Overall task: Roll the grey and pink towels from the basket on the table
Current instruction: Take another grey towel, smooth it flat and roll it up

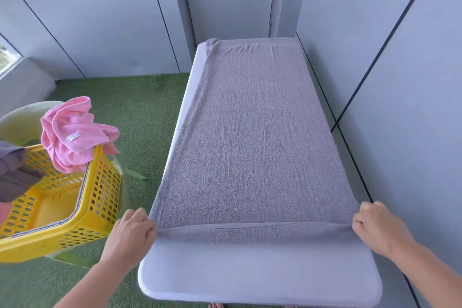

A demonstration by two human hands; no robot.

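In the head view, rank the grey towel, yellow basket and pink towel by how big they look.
Largest first:
grey towel, spread on the table
yellow basket, partly out of frame
pink towel, bunched on its rim

A domestic laundry corner, perhaps a balcony or utility nook. Green artificial turf (140,112) covers the floor, and plain grey wall panels (100,20) with dark seams enclose it from 10 to 3 o'clock. At 9 o'clock a yellow perforated laundry basket (100,197) holds a pink towel (72,132). A narrow white table (250,270) carries a spread grey towel (255,137).
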